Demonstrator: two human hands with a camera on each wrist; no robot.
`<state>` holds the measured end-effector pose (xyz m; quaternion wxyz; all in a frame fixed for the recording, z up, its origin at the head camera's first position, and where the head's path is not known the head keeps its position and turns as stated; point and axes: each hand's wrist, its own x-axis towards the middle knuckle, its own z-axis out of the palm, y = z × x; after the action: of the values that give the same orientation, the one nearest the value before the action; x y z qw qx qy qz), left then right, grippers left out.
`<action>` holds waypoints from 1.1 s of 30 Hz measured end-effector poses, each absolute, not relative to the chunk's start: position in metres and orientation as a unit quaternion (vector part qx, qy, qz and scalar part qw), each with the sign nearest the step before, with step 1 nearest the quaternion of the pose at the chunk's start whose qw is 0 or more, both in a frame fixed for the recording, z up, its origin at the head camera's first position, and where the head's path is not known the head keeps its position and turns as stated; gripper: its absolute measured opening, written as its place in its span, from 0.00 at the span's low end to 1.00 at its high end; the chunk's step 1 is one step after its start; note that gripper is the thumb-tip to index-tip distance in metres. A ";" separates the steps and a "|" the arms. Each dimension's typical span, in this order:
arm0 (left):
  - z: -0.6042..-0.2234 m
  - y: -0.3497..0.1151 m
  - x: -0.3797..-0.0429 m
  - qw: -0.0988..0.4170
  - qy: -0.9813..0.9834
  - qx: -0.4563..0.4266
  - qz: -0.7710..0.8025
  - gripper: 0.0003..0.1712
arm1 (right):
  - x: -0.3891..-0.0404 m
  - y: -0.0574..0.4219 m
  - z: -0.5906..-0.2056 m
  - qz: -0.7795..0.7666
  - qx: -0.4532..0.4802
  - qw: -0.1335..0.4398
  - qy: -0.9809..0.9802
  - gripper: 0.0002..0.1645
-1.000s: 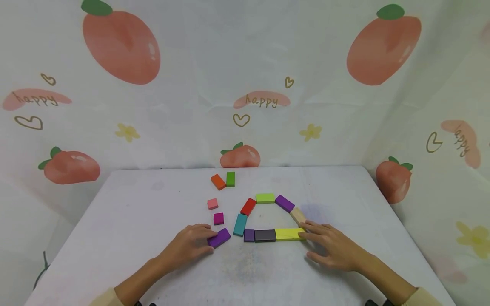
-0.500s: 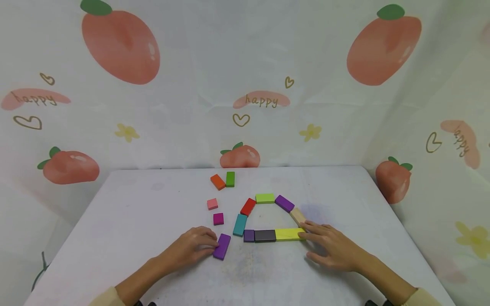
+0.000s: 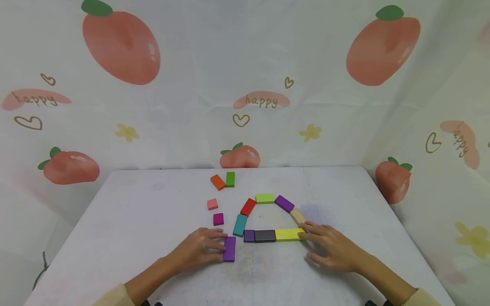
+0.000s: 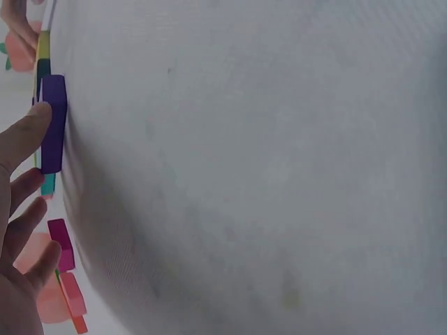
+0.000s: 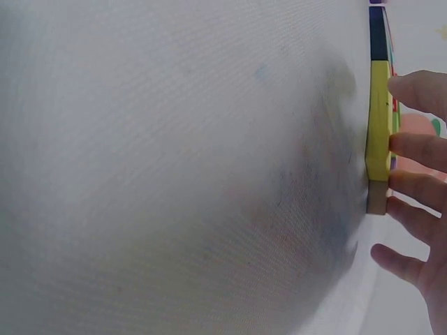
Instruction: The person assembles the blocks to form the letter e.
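Observation:
In the head view, my left hand (image 3: 204,246) has its fingertips and thumb along the left long side of a purple block (image 3: 229,249), which lies flat and points away from me. The left wrist view shows the thumb overlapping this purple block (image 4: 54,125). My right hand (image 3: 331,246) is spread, with fingertips at the right end of a yellow block (image 3: 289,234) and the near end of a beige block (image 3: 298,216). These join a ring with dark grey (image 3: 265,236), small purple (image 3: 249,236), teal (image 3: 240,225), red (image 3: 248,207), lime (image 3: 265,198) and purple (image 3: 285,203) blocks.
Left of the ring lie a magenta block (image 3: 218,219) and a pink block (image 3: 212,204). Farther back are an orange block (image 3: 217,182) and a green block (image 3: 230,179). A peach-printed cloth (image 3: 183,106) hangs behind the white table (image 3: 145,212).
The purple block by my left hand has turned from slanted to pointing straight away from me and slid right, closer to the ring. My left hand moved right with it; the right hand stayed.

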<state>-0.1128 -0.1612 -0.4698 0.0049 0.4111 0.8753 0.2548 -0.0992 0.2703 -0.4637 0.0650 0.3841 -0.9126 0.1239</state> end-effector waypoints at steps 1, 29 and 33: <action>-0.471 -0.160 -0.112 -0.001 0.875 0.415 0.251 0.16 | -0.099 0.270 -0.464 0.124 0.384 0.065 -0.913 0.29; -0.476 -0.139 -0.110 -0.055 0.863 0.450 0.225 0.18 | -0.100 0.270 -0.462 0.123 0.383 0.057 -0.914 0.29; -0.478 -0.138 -0.110 -0.061 0.865 0.445 0.225 0.18 | -0.100 0.269 -0.463 0.126 0.381 0.055 -0.914 0.29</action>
<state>-0.1097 -0.1379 -0.4778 -0.0606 0.4449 0.8647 0.2252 -0.0997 0.2693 -0.4625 0.0552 0.3809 -0.9143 0.1257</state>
